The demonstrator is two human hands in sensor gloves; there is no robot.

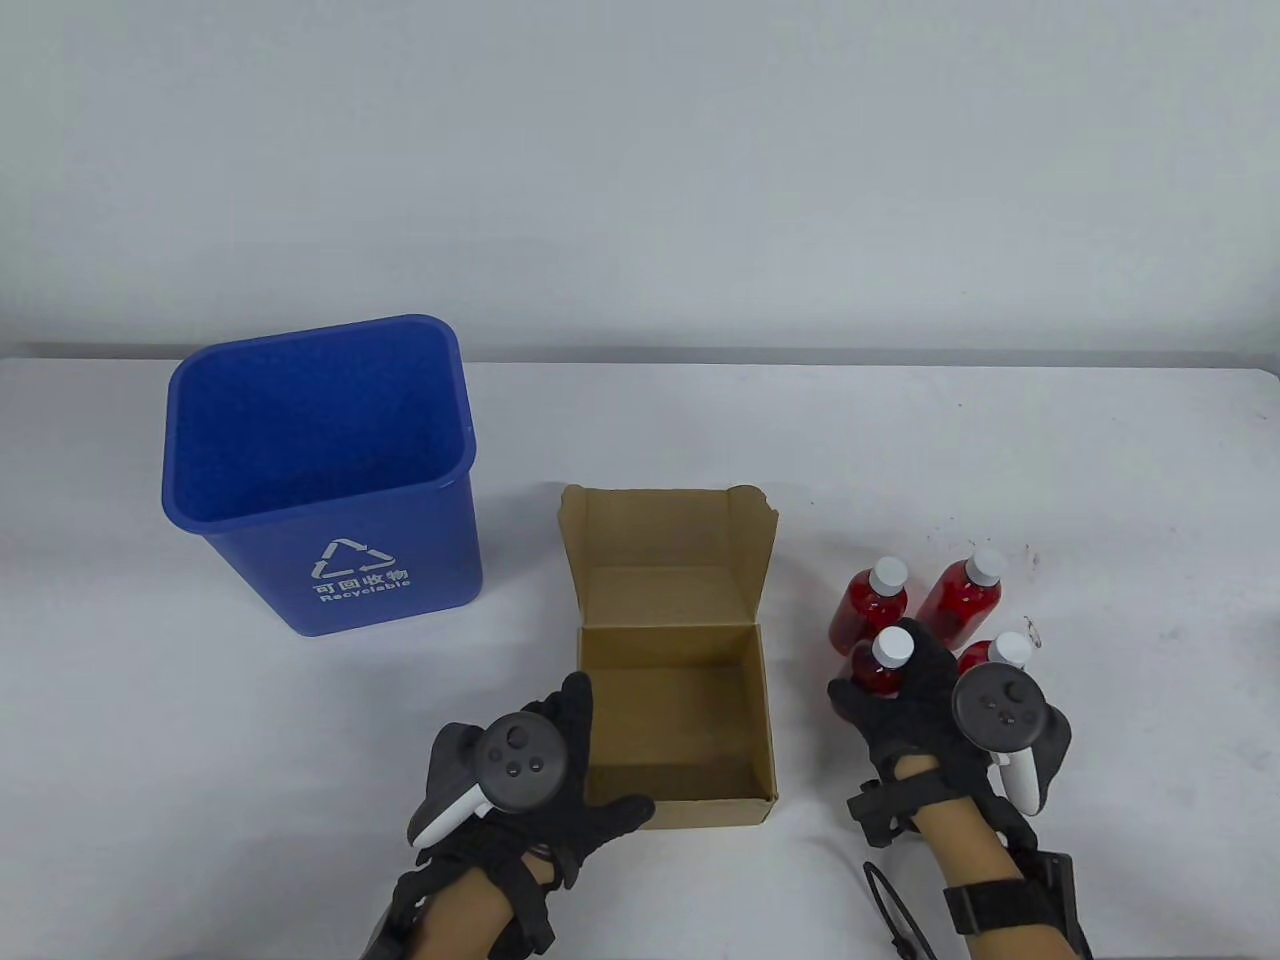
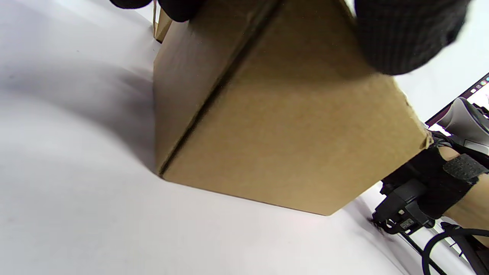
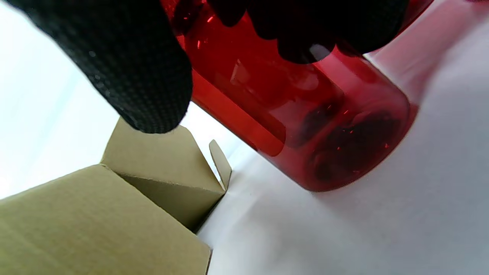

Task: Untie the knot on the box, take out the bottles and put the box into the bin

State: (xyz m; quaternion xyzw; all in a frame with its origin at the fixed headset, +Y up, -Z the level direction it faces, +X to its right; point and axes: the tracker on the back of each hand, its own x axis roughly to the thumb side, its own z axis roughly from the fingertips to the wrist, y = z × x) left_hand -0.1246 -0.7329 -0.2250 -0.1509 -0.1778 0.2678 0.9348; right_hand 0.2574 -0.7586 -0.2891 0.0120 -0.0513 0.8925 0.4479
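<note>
Table view: left hand (image 1: 530, 770) clasps the emptied box's (image 1: 670, 720) near-left corner — bin (image 1: 320, 470) stands up-left; right hand (image 1: 935, 700) grips a bottle (image 1: 882, 665).

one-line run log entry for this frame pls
box: open, emptied | left hand: holds box | right hand: grips fourth bottle | bin: waiting

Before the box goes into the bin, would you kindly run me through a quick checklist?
1. Box empty: ok.
2. Left hand grips the box's near-left corner: ok.
3. Right hand free: not ok, it holds a bottle.
4. Other bottles stand clear, right of the box: ok.
5. Bin upright, mouth open: ok.
6. Lid folded shut for carrying: not ok, it stands open.
</note>
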